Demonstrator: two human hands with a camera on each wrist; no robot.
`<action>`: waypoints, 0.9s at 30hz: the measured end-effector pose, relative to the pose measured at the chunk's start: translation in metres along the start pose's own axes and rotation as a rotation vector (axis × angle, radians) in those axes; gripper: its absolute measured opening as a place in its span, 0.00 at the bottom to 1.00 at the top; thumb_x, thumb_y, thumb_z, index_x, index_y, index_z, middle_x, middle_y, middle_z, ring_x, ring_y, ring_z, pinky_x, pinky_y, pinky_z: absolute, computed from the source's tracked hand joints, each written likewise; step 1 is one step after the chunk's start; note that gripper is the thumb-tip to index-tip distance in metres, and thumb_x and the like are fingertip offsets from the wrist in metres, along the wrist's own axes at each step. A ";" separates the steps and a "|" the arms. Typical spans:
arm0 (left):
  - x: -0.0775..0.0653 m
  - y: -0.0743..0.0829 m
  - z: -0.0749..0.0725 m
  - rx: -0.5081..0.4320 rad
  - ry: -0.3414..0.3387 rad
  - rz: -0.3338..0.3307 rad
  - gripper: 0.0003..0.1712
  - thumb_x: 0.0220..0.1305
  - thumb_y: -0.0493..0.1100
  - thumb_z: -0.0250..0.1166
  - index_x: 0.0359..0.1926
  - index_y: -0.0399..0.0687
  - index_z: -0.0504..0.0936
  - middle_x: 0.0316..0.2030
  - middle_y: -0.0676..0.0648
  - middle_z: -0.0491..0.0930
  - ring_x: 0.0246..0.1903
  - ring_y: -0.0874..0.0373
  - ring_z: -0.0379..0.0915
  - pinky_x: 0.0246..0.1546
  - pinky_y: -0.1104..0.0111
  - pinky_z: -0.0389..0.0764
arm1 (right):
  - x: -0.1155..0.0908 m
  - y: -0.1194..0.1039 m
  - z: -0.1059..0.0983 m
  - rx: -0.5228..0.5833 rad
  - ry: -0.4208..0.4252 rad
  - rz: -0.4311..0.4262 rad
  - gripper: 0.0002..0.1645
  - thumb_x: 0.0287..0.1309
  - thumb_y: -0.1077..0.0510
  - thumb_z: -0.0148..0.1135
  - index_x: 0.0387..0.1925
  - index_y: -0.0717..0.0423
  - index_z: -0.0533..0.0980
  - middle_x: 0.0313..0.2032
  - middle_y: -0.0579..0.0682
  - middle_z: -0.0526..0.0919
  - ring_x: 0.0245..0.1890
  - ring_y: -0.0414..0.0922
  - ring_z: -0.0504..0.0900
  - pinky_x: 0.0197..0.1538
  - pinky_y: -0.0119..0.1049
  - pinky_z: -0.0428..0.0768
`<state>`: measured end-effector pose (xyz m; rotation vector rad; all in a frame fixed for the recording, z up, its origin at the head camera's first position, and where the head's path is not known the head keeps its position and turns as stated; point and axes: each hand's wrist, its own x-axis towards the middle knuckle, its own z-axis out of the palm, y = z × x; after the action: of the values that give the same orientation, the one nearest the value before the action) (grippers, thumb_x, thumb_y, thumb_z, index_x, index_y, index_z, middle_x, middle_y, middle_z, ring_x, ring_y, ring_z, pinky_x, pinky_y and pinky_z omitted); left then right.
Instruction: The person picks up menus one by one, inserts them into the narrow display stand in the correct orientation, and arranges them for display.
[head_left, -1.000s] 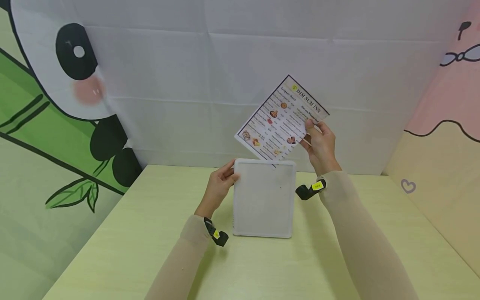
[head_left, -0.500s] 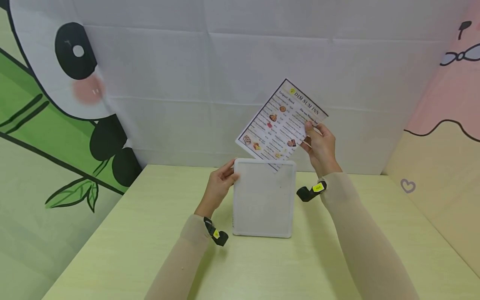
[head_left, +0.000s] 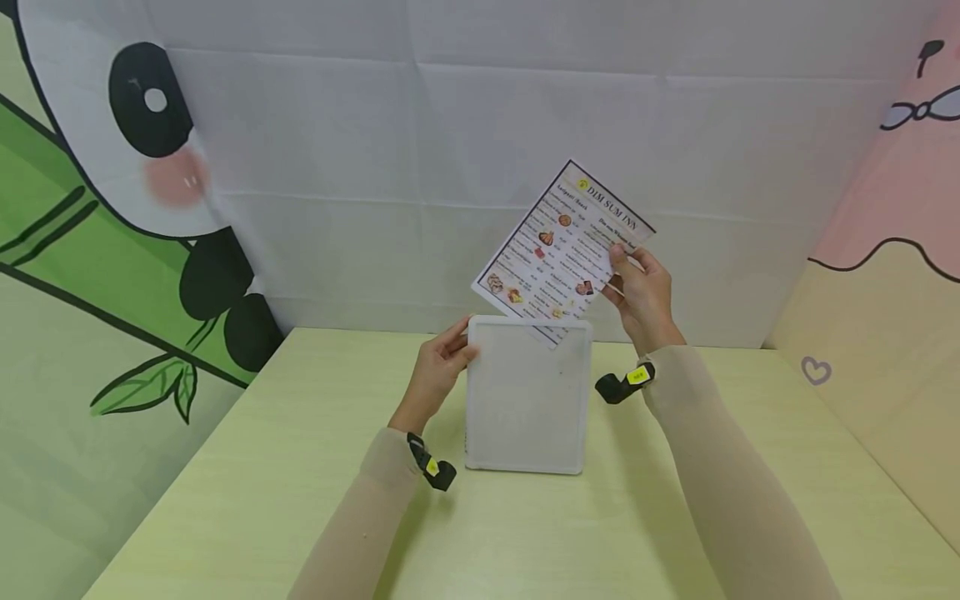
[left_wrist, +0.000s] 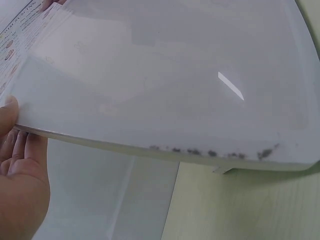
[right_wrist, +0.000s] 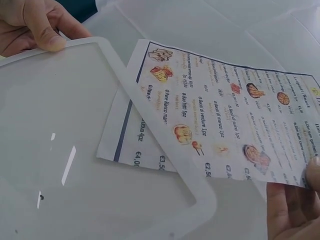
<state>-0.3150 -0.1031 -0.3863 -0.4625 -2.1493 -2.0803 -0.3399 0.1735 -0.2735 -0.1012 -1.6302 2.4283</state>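
A clear panel with a white rounded frame (head_left: 525, 408) stands upright on the table, like a sign holder. My left hand (head_left: 433, 371) pinches its upper left edge, thumb on the near face and fingers behind. From the right, my right hand (head_left: 645, 292) pinches a printed menu sheet (head_left: 551, 233) headed "DIM SUM INN", thumb over the print. The sheet is tilted, and its lowest corner lies behind the panel's top, showing through it. The right wrist view has the menu's corner (right_wrist: 122, 135) passing behind the frame's top bar (right_wrist: 150, 125). Dark specks (left_wrist: 210, 152) mark the panel's side edge.
Pale wood-look table (head_left: 300, 483) lies under both arms. A white creased sheet (head_left: 360, 150) hangs behind it, with cartoon-printed panels at the left (head_left: 97, 317) and right (head_left: 862, 333). Each wrist carries a black strap mount (head_left: 622, 383).
My right hand has brought the menu slightly down, so more of its lowest corner shows through the panel's top. The left hand and the panel have stayed in place.
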 end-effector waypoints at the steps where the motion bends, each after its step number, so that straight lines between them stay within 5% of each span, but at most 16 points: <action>1: 0.000 0.000 0.000 0.000 -0.001 0.000 0.31 0.66 0.33 0.60 0.69 0.45 0.66 0.59 0.35 0.74 0.57 0.47 0.74 0.51 0.69 0.80 | 0.000 0.000 0.000 -0.001 -0.001 -0.001 0.22 0.57 0.49 0.64 0.54 0.46 0.76 0.45 0.45 0.83 0.39 0.42 0.82 0.40 0.28 0.83; 27: -0.001 -0.001 -0.001 -0.017 -0.005 -0.001 0.31 0.66 0.32 0.60 0.69 0.46 0.66 0.60 0.35 0.74 0.58 0.47 0.73 0.48 0.72 0.80 | -0.001 -0.003 -0.004 -0.046 0.005 0.030 0.23 0.59 0.48 0.63 0.56 0.45 0.75 0.47 0.45 0.81 0.40 0.42 0.81 0.42 0.27 0.81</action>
<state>-0.3148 -0.1043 -0.3876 -0.4695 -2.1363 -2.1023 -0.3377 0.1781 -0.2727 -0.1398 -1.6955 2.4107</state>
